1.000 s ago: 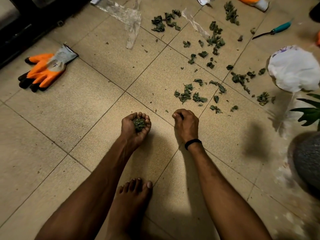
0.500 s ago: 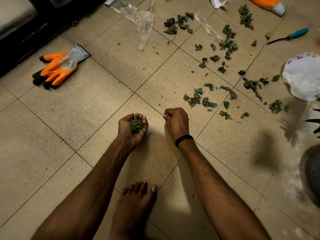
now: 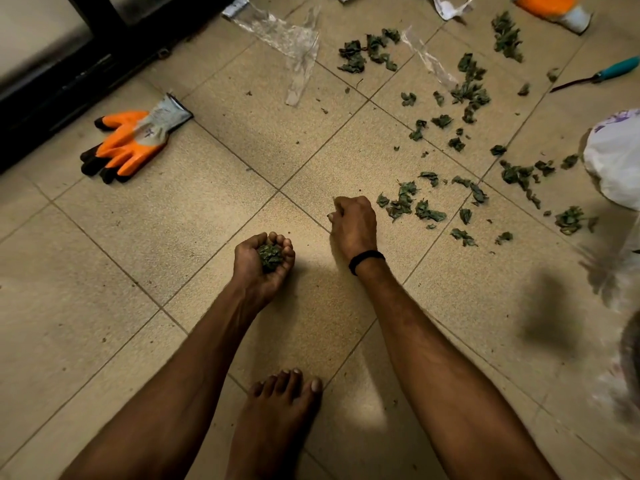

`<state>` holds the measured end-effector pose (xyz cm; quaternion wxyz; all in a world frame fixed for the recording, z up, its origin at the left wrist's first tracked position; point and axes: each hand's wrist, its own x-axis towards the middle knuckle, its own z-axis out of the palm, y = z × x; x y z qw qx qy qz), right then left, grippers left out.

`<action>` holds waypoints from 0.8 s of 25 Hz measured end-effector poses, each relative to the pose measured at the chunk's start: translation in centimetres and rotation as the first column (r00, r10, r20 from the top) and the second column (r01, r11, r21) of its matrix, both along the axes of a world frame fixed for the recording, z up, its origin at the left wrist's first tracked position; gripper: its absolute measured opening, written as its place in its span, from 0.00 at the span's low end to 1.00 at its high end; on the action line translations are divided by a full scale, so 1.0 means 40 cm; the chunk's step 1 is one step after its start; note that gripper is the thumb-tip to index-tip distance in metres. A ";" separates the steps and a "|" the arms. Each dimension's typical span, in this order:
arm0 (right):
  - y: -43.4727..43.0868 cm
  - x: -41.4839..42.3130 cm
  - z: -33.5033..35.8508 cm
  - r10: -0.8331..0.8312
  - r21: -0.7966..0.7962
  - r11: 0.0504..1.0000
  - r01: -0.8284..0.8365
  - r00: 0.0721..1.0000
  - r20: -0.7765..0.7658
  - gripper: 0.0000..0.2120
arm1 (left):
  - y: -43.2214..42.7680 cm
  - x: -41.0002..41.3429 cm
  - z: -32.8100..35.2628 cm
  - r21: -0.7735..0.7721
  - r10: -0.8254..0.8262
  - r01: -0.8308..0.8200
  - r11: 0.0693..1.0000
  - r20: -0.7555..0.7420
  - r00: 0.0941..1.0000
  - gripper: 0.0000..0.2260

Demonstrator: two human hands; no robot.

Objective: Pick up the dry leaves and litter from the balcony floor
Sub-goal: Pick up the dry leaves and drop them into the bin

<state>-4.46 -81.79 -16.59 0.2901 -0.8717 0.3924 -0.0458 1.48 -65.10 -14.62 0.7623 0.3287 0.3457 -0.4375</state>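
On the beige tiled balcony floor point(image 3: 173, 237), a crouching person's left hand point(image 3: 263, 261) is lying palm-up and cupped, serving as a bowl for a clump of crumpled dry green leaves point(image 3: 269, 255). The right hand point(image 3: 354, 223) is hanging knuckles-up with fingers curled, just beside the scattered dry leaves point(image 3: 405, 202) trailing toward upper right. Its underside is hiding, so any pinch cannot be told. A white plastic bag point(image 3: 616, 157), perhaps for the litter, is running off the right edge.

Fingers point(image 3: 335, 203) of right hand point(image 3: 354, 225) largely unseen.

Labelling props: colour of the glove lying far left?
Glove: orange, black fingertips, grey cuff. Head view.
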 end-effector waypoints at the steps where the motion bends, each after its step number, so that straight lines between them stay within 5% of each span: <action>1: -0.008 0.011 0.007 0.047 0.006 0.999 -0.047 0.999 0.003 0.06 | 0.003 0.003 0.002 -0.002 0.001 -0.001 1.000 0.000 1.000 0.09; 7: -0.067 0.034 0.029 0.336 -0.046 0.938 -0.342 0.935 -0.115 0.13 | 0.018 0.027 -0.001 -0.007 0.037 -0.037 0.999 0.000 0.999 0.09; 13: -0.047 0.018 0.026 0.344 -0.002 0.939 -0.344 0.939 -0.015 0.11 | 0.031 0.028 0.000 0.014 0.042 -0.042 0.999 -0.002 0.999 0.09; 20: -0.038 0.028 -0.012 0.344 -0.142 0.934 -0.327 0.931 0.120 0.12 | 0.040 0.034 0.022 0.112 0.060 -0.056 0.992 -0.028 0.998 0.09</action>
